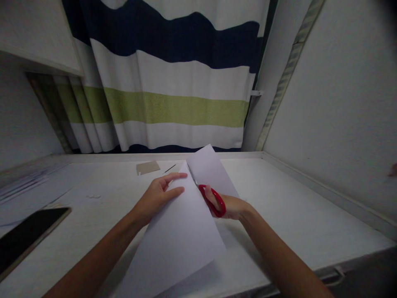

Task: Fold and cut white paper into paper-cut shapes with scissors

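A sheet of white paper is held at a slant above the white table, split along a long cut from its lower edge towards the top. My left hand grips its left edge, thumb and forefinger lying over the front, the other fingers hidden behind. Through the red handles of a pair of scissors go the thumb and fingers of my right hand. The scissors' blades lie in the cut near the top, mostly covered by paper. To the right of the blades, the other part of the sheet folds up and away behind my right hand.
A dark-screened phone lies at the left of the table. Further back are a small grey-beige card and a thin dark stick. Papers lie at the far left. A striped curtain hangs behind; a wall borders the right.
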`<act>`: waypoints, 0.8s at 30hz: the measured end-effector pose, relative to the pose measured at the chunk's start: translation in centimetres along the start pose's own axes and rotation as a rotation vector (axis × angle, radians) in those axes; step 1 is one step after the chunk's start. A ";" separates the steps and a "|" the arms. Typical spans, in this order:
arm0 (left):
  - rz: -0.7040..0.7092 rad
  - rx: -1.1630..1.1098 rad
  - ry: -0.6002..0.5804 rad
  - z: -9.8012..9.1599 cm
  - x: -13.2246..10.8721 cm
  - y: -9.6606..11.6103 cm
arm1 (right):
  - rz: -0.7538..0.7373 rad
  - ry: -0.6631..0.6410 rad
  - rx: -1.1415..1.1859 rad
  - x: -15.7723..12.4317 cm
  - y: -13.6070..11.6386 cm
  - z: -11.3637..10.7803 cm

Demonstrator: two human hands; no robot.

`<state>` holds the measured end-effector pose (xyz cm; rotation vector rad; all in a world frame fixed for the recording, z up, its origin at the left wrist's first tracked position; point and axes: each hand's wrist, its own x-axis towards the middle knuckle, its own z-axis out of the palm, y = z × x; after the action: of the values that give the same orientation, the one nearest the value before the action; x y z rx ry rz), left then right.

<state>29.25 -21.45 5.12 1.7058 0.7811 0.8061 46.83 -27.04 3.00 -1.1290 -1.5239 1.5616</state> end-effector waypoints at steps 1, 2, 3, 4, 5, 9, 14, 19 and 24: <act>0.000 -0.003 0.001 0.0 0.0 0.0 | 0.008 0.001 0.029 0.0 -0.1 0.1; -0.002 -0.010 0.000 0.0 -0.1 0.0 | 0.022 0.007 0.061 0.0 -0.2 0.2; -0.011 -0.019 -0.006 0.0 -0.1 0.0 | 0.036 0.016 0.091 0.0 -0.3 0.3; -0.024 -0.030 -0.012 0.0 -0.1 0.0 | 0.043 0.020 0.114 0.0 -0.4 0.4; -0.039 -0.040 -0.017 0.1 -0.2 0.0 | 0.046 0.019 0.136 0.0 -0.4 0.4; -0.069 -0.060 -0.011 0.3 -0.3 0.1 | 0.037 0.004 0.231 -0.1 -0.6 0.6; -0.052 -0.038 0.019 0.4 -0.3 0.4 | 0.050 0.001 0.293 -0.4 -0.6 0.8; -0.023 -0.015 0.014 0.4 -0.3 0.3 | 0.042 0.014 0.278 -0.2 -0.5 0.9; -0.005 -0.004 0.014 0.3 -0.2 0.1 | 0.030 0.039 0.236 -0.1 -0.3 0.8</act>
<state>29.42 -21.82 5.10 1.6957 0.7925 0.8159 46.06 -27.43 3.30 -1.0451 -1.2638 1.6799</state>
